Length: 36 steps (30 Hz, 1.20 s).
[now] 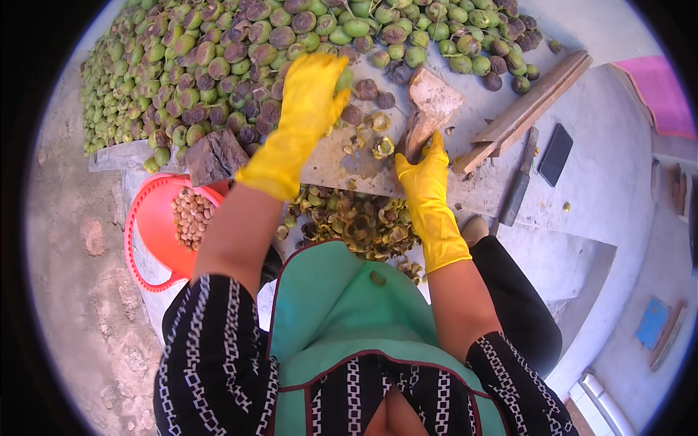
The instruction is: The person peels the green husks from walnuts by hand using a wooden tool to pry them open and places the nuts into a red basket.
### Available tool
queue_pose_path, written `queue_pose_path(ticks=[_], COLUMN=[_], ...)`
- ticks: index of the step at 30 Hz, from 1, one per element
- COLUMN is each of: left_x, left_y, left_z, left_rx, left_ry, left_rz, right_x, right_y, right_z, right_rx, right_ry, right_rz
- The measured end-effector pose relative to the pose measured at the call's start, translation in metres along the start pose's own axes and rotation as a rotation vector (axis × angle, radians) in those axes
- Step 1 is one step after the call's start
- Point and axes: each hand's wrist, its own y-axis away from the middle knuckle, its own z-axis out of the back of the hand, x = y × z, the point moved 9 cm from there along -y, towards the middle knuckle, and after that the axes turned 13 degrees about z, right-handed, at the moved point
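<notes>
My left hand point(313, 101), in a yellow rubber glove, is at the near edge of a big heap of green-husked walnuts point(218, 71). One green walnut point(345, 79) sits between its fingers and thumb, partly covered by the glove. My right hand point(428, 182), gloved alike, grips the narrow end of a rough wooden mallet point(436, 95), whose broad pale head points away from me on the concrete slab point(332, 163). Between the hands lie broken husk pieces point(383, 147) and several dark walnuts point(366, 90).
A red plastic basket point(158, 218) with shelled-out nuts point(192, 218) stands at left, beside a wood block point(215, 157). Husks point(360, 220) pile below the slab's edge. Wooden boards point(523, 109), a large knife point(518, 188) and a phone point(556, 155) lie at right.
</notes>
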Motion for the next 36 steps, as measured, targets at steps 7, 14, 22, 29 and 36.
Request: queue_pose_path(ticks=[7, 14, 22, 29, 36], left_x=[0.011, 0.013, 0.039, 0.018, 0.011], left_y=[0.13, 0.15, 0.182, 0.142, 0.159], left_z=[-0.037, -0.024, -0.006, -0.018, -0.019], left_rx=[0.09, 0.036, -0.064, 0.058, -0.003], left_ry=[0.136, 0.215, 0.205, 0.217, 0.297], left_rz=[0.431, 0.462, 0.51, 0.47, 0.542], right_x=[0.007, 0.018, 0.056, 0.066, 0.063], right_y=[0.026, 0.043, 0.086, 0.1, 0.094], right_z=[0.032, 0.031, 0.009, 0.009, 0.015], right_rx=[-0.045, 0.148, 0.25, 0.196, 0.233], right_ry=[-0.336, -0.413, -0.101, -0.337, -0.372], right_rz=[-0.047, -0.411, 0.034, -0.11, -0.085])
